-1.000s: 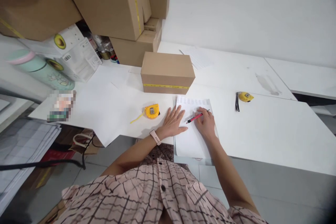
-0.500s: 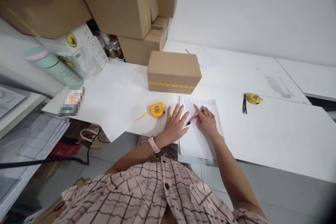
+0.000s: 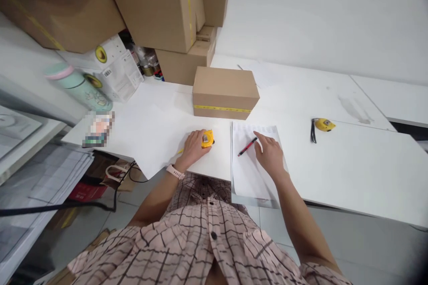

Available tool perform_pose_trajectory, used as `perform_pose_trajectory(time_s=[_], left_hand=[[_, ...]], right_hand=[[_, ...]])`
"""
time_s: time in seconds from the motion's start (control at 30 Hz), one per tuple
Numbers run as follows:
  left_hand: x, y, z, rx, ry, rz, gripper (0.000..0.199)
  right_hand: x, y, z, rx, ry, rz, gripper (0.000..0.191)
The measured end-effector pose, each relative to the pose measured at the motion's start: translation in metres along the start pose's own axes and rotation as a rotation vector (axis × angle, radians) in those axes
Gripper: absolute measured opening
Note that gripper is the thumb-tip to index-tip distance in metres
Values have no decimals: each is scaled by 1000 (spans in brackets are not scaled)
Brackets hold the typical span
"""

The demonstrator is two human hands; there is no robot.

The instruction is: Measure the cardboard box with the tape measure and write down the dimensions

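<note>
My left hand is wrapped round the left side of a yellow tape measure on the white table, and a short bit of its blade shows beyond the hand. My right hand rests on the right part of a sheet of paper, fingers apart and holding nothing. Beside its thumb lies a red and black pen, slanted across the sheet. Behind both hands stands a closed cardboard box with a yellow printed tape strip along its front.
A second yellow tape measure with a black strap lies to the right on the white table. Cardboard boxes are stacked at the back left. A mint green bottle leans by white cartons.
My left hand has moved left from the paper and closed on the tape measure. My right hand has let go of the pen, which now lies on the paper.
</note>
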State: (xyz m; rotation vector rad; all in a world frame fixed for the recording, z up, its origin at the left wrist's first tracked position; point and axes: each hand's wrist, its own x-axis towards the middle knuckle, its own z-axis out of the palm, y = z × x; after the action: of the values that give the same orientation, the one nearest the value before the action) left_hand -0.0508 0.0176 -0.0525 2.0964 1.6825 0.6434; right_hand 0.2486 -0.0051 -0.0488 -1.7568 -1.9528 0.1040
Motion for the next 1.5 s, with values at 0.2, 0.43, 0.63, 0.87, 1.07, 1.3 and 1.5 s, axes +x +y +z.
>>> perform_pose_trajectory(time_s=[0.2,0.43,0.63,0.87,1.07,1.3,1.5], left_hand=[[-14,32,-19,-757,-371,79,45],[-12,50,-40,-899,-517,47,51],[9,60,-59,-882,-490,50,56],[44,77,-81,-864,-411,60,60],[100,63,-113,-927,-196,48,58],[187,-6,-154,-1097,277,-258,31],[207,-38,-148,-1169,298,-435,33]], right_hand=[[-8,-59,-8,830,-308,229,48],[1,-90,-26,1090,-438,302,45],[23,-89,-37,1122,-402,402,45],[58,-86,-42,1222,-337,340,45],[129,-44,-62,1311,-189,284,47],[230,31,-58,1347,38,535,21],[255,32,-10,1289,39,632,18]])
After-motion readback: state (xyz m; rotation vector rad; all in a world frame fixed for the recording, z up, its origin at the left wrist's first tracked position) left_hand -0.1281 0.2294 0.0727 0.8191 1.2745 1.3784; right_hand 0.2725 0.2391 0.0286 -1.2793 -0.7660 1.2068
